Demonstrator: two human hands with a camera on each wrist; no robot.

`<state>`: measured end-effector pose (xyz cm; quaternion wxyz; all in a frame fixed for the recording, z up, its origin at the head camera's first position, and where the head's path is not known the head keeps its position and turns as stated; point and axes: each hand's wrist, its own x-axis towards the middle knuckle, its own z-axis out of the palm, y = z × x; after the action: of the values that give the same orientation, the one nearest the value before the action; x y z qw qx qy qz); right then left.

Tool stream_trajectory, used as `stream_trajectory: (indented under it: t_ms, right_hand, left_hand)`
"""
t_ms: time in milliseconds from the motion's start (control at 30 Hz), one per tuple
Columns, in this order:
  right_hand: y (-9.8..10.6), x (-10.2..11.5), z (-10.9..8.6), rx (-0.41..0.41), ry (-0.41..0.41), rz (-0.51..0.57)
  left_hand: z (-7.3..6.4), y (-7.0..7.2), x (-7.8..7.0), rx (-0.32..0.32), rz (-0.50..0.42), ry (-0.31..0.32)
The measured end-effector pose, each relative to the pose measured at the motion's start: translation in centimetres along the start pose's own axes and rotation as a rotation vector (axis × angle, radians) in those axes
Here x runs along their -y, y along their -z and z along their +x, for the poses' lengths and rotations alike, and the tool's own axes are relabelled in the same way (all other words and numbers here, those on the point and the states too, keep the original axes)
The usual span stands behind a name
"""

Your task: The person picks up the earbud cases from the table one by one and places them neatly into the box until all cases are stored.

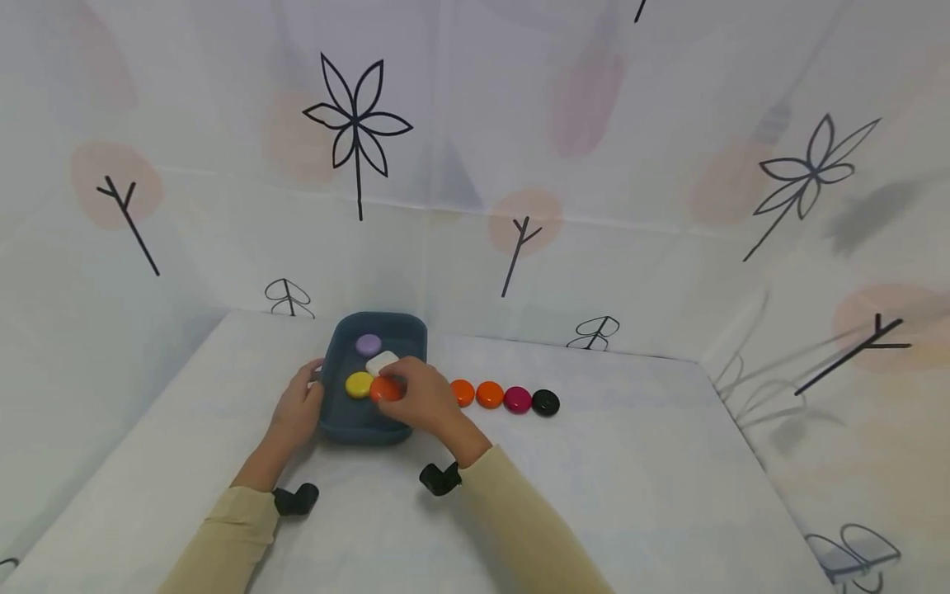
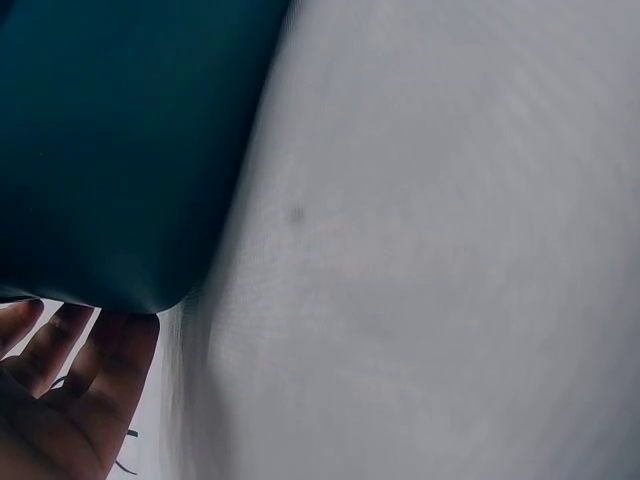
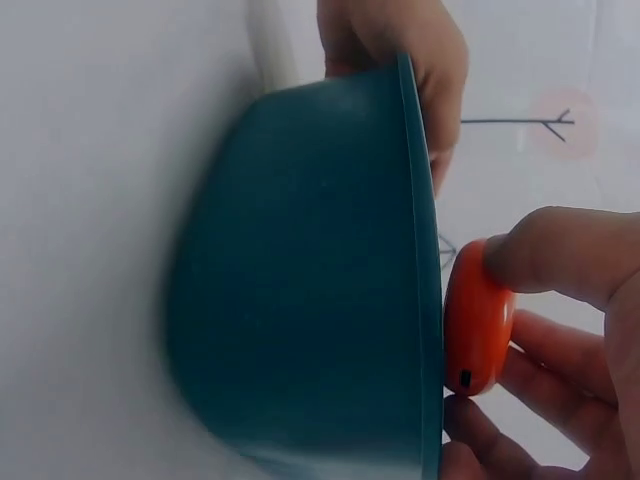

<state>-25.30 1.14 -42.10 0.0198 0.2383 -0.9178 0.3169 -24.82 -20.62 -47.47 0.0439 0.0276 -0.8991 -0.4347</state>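
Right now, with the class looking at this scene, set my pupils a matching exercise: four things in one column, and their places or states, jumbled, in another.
Column one
1. Black disc
2. Purple disc
3. Crimson disc
4. Right hand

Column two (as the head view shows it)
A. Between the black disc and an orange disc
B. Pinching a red-orange disc
C. Lying in the tray
D. Rightmost disc on the table

Right pairs: 1-D, 2-C, 3-A, 4-B.

White tabletop, pale backdrop behind and both sides. Print: black line flowers, twigs, peach blotches. Soft shadows at right.
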Motion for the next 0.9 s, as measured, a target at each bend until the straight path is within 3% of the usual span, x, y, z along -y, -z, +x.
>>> stream_trajectory:
  t_ms: [500, 900]
  right_hand:
    - [3.1, -2.4, -2.0, -0.019, 0.033, 0.007]
    - [3.6, -5.6, -3.3, -0.053, -0.006, -0.123]
  left_hand:
    - [-0.3, 0.1, 0.0, -0.012, 0.015, 0.002]
    - [-0.1, 0.0, 0.0, -0.001, 0.011, 0.006]
